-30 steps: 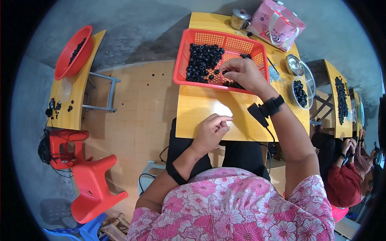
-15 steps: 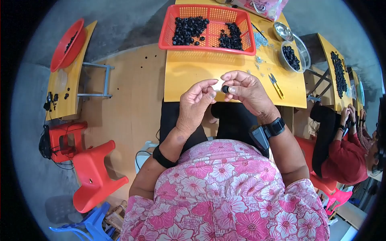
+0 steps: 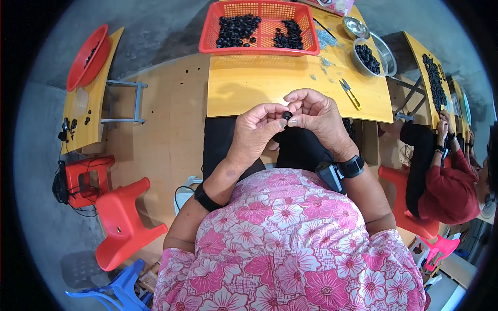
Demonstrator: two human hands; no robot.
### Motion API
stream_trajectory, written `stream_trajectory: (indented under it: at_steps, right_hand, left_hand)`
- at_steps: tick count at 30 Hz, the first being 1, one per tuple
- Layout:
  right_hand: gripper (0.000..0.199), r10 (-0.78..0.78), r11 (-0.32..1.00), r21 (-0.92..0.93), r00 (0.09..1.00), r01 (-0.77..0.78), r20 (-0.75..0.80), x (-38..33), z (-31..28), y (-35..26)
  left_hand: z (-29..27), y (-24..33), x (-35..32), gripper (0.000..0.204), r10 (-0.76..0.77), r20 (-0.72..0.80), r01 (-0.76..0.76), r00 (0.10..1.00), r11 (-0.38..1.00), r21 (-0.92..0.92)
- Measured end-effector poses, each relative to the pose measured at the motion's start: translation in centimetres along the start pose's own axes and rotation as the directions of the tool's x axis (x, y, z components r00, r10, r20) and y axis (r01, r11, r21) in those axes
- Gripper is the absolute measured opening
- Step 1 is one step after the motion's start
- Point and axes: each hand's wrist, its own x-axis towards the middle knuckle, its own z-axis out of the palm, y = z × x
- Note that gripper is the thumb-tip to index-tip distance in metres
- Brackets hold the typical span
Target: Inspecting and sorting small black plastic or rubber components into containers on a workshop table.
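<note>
Between my two hands, over the near edge of the yellow table [image 3: 244,98], is a small round black part [image 3: 287,115]. My left hand [image 3: 257,129] pinches it from the left with thumb and forefinger. From the right, my right hand [image 3: 317,122] closes thumb and fingers on the same part. Farther back, a red plastic basket [image 3: 202,47] holds two heaps of similar black parts [image 3: 238,30]. Yellow-handled thread snips [image 3: 351,95] lie on the table to the right of my right hand.
A clear tub [image 3: 383,70] of black parts stands at the right beside metal bowls [image 3: 356,28]. Small clear bits [image 3: 326,39] are scattered near the basket. A co-worker in red [image 3: 448,189] sits at another table on the right. Red stools [image 3: 122,223] stand at left.
My left fingers have come in to the black part, which my right hand alone held before. The table and basket sit slightly higher and farther left in view.
</note>
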Motion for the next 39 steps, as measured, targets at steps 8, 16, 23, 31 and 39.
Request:
stream_trajectory:
  at_steps: [8,16,23,31,39]
  right_hand:
    - [0.021,0.026,0.995,-0.099,0.999,-0.022,0.036,0.2,0.1,0.9]
    - [0.017,-0.051,0.959,-0.271,0.993,0.079,0.108,0.7,-1.1,0.8]
    - [0.007,-0.039,0.885,-0.454,0.957,-0.100,-0.287,1.8,-7.1,1.5]
    - [0.011,-0.253,0.382,-0.853,0.848,-0.355,-0.466,3.1,-13.0,1.5]
    - [0.014,-0.252,0.240,-0.830,0.793,-0.504,-0.554,3.8,-12.6,2.2]
  left_hand:
    - [-1.2,-1.7,-0.1,0.021,-0.184,0.064,0.195,0.981,0.940,-0.280]
    - [-1.7,-3.0,1.0,0.023,-0.316,0.271,0.413,0.909,0.764,-0.495]
    - [-2.0,-2.7,2.3,0.013,-0.266,0.115,0.288,0.957,0.914,-0.287]
    - [-2.3,-3.1,2.5,0.012,-0.317,0.059,0.323,0.946,0.929,-0.181]
    - [-2.3,-3.6,2.4,0.013,-0.316,0.072,0.324,0.946,0.936,-0.136]
